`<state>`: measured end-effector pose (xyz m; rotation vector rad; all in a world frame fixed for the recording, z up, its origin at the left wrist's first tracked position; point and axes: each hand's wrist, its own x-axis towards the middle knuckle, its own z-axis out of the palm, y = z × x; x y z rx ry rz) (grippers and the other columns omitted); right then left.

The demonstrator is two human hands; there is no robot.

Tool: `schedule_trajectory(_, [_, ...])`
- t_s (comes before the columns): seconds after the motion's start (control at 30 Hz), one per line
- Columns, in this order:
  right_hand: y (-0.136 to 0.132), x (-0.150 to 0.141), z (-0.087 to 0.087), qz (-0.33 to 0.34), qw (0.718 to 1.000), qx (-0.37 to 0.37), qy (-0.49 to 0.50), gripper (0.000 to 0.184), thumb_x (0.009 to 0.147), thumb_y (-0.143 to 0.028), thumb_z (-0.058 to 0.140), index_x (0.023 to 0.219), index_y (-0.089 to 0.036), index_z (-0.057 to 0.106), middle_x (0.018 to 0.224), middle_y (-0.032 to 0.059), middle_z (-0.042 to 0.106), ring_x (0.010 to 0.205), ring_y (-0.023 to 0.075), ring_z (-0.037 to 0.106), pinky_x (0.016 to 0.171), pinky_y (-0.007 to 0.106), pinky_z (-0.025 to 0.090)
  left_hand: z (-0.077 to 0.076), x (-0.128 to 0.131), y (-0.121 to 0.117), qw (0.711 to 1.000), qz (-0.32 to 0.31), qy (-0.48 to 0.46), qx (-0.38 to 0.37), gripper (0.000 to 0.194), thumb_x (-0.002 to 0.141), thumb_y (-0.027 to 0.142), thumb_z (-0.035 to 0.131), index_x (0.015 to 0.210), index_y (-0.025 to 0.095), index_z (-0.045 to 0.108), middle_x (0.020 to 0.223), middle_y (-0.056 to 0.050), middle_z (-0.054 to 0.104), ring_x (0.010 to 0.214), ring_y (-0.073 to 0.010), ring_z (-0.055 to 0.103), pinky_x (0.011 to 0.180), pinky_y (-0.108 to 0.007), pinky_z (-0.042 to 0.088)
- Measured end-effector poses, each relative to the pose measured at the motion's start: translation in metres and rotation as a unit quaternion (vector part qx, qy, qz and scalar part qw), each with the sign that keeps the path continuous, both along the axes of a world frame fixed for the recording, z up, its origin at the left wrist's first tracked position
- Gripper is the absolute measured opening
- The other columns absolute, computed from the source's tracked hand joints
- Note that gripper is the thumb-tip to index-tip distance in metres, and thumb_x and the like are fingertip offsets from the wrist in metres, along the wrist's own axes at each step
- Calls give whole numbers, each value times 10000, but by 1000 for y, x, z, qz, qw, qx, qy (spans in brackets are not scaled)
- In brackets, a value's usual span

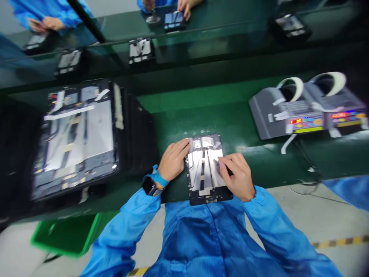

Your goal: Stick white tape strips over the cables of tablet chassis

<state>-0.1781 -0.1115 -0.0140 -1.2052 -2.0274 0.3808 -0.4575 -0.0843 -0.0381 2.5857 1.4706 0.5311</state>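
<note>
Pinching at a foil-backed tablet panel point(205, 173) near the front edge of the table point(239, 130), the right hand point(236, 177) has its fingertips drawn together, though whether they hold anything small is hard to tell. The left hand point(173, 161) lies open on the panel's upper left corner. Thin and likely fragile, the panel seems best taken by its frame edges.

**Head camera, looking forward and down**

Worn on the person's head, it looks over the blue smock point(213, 238) to the left hand point(173, 161) and right hand point(238, 177) close below, at the near edge of the green worktop point(230, 127), which slants up rightward across the frame.
</note>
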Motion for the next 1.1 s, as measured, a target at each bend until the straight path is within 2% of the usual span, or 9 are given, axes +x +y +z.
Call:
schedule_trajectory(0.13, [-5,61,9,-115,990,-22,85,187,1018,-221,609,1109,-210,772,950,92,750,901,240,672,853,427,548,-3,-6,1,1000,2,6,24,677,907,20,415,1538,202,578,1600,-160,566,1473,-346,553,1085,-514,522])
schedule_trajectory(0.23, [0,138,10,-341,914,-70,209,187,994,-354,670,1062,-199,749,959,121,749,868,248,693,827,430,557,-5,-8,2,999,-2,-3,39,727,898,20,430,1582,247,526,1637,-152,523,1456,-358,569,1083,-525,537])
schedule_trajectory(0.3, [9,181,7,-399,865,-122,277,205,978,-385,672,1041,-193,706,902,130,735,735,217,667,658,373,536,1,-1,2,998,-2,-24,57,757,909,25,445,1627,262,454,1651,-156,502,1452,-368,569,1094,-539,539])
schedule_trajectory(0.4, [28,205,-2,-339,825,-278,356,247,890,-388,755,1020,-196,669,833,95,736,559,150,607,454,271,428,20,26,4,996,-12,-52,68,749,929,46,481,1634,296,431,1659,-140,490,1441,-366,574,1106,-547,547])
schedule_trajectory(0.53, [41,190,-9,-245,803,-384,385,337,825,-463,804,881,-172,642,637,5,655,407,76,475,366,219,257,47,69,11,993,-63,-67,71,658,954,79,512,1568,314,505,1660,-128,484,1406,-350,596,1089,-551,571])
schedule_trajectory(0.7, [28,182,-1,-224,782,-375,445,366,857,-533,759,837,-214,581,591,-49,554,444,62,423,411,228,223,61,114,28,987,-110,-81,80,668,957,57,487,1582,294,484,1645,-154,491,1455,-344,552,1119,-564,559])
schedule_trajectory(0.87, [10,178,1,-227,757,-372,486,304,867,-486,750,841,-218,609,610,-30,514,494,97,487,439,234,276,67,204,67,977,-200,-43,58,781,870,40,526,1634,169,422,1696,-208,418,1556,-377,434,1236,-607,446])
schedule_trajectory(0.97, [-13,178,0,-232,755,-382,479,374,814,-541,767,875,-202,621,599,-37,522,469,105,503,416,230,263,71,247,80,982,-184,-40,36,740,862,47,541,1596,81,452,1680,-243,429,1567,-393,412,1266,-616,396])
schedule_trajectory(1.1, [-57,175,8,-187,806,-414,380,485,830,-669,738,862,-196,634,529,-53,497,419,97,424,417,230,239,74,236,60,978,-153,-130,-60,452,1026,243,513,1447,113,616,1545,-200,599,1450,-346,554,1220,-541,459])
